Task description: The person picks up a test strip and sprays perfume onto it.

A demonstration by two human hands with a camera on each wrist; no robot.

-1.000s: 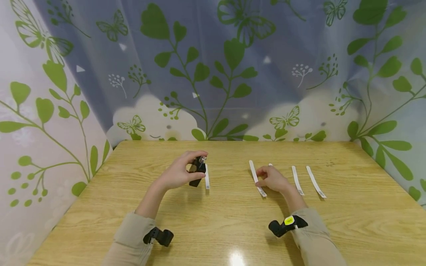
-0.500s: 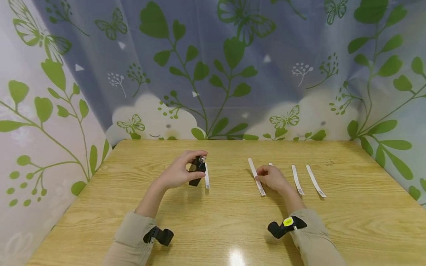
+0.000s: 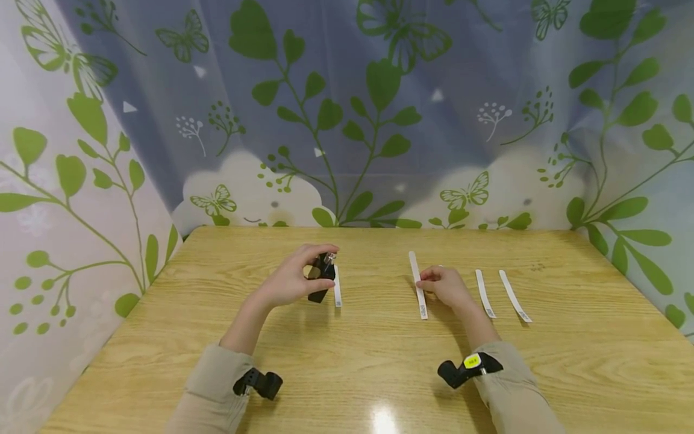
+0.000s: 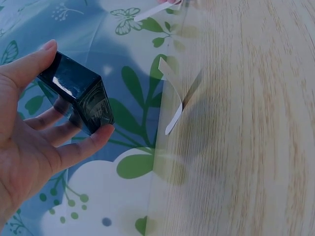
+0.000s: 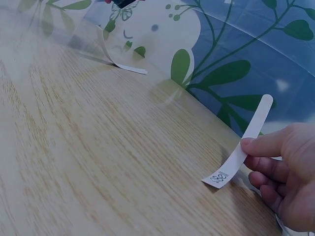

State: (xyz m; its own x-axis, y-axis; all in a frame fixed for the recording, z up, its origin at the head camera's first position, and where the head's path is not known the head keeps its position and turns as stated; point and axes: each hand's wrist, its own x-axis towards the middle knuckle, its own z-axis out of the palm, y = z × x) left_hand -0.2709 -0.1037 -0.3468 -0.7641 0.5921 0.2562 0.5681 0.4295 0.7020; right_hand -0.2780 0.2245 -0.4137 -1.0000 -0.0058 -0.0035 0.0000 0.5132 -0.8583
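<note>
A dark, glossy perfume bottle (image 4: 76,83) is held in my left hand (image 3: 290,280), thumb on one side and fingers on the other; its metal spray nozzle shows in the head view. My right hand (image 3: 447,286) pinches a white paper test strip (image 3: 414,265) between thumb and index finger. Lettering that looks like "Bell" marks that strip's lower end in the right wrist view. Just right of the bottle, another curved paper strip (image 4: 174,91) stands on the table. Most of one further strip is hidden behind my right hand.
Two more white strips, a nearer one (image 3: 484,292) and an outer one (image 3: 514,295), lie right of my right hand on the wooden table (image 3: 347,361). A patterned curtain (image 3: 347,120) hangs behind the table's far edge.
The strip in my right hand has swung more upright, its lower end shifting left and its top rising slightly. My left hand and the perfume bottle have stayed in place.
</note>
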